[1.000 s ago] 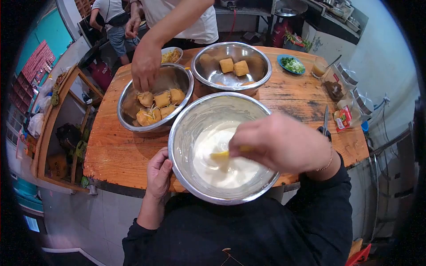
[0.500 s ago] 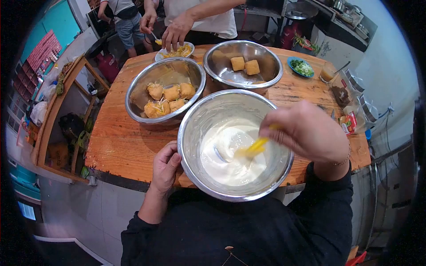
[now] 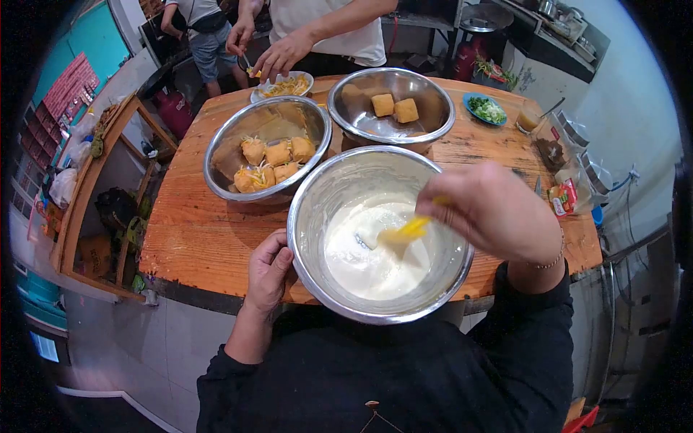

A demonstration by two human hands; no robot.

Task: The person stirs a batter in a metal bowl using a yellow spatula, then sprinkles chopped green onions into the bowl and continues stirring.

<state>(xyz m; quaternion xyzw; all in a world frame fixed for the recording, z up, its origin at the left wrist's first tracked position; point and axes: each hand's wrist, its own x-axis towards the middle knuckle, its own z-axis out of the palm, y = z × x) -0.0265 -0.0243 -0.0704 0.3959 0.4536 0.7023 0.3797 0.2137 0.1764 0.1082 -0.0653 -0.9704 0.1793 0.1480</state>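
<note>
A steel mixing bowl [image 3: 309, 278] of creamy white batter [image 3: 375, 270] sits at the table's near edge. My left hand [image 3: 270, 270] grips its left side, the thumb near the rim and the fingers partly hidden. Over the bowl's right side, my right hand [image 3: 498, 216] is closed round a yellow-handled spatula [image 3: 413, 229]. The spatula's pale head is blurred by motion and dips into the batter. Behind stand a steel bowl [image 3: 216, 151] of stuffed fried tofu [image 3: 277, 152] and another steel bowl [image 3: 444, 119] with plain tofu cubes [image 3: 383, 105].
Across the wooden table [image 3: 184, 231], another person's hands [image 3: 278, 58] work with a spoon over a plate of yellowish shreds [image 3: 287, 86]. To the right are a blue plate of chopped greens [image 3: 485, 108], a glass of sauce [image 3: 528, 120], a knife and a red packet [image 3: 563, 198].
My right hand and the spatula have shifted slightly within the stirring motion, and the swirl in the batter has changed. My left hand stays on the bowl.
</note>
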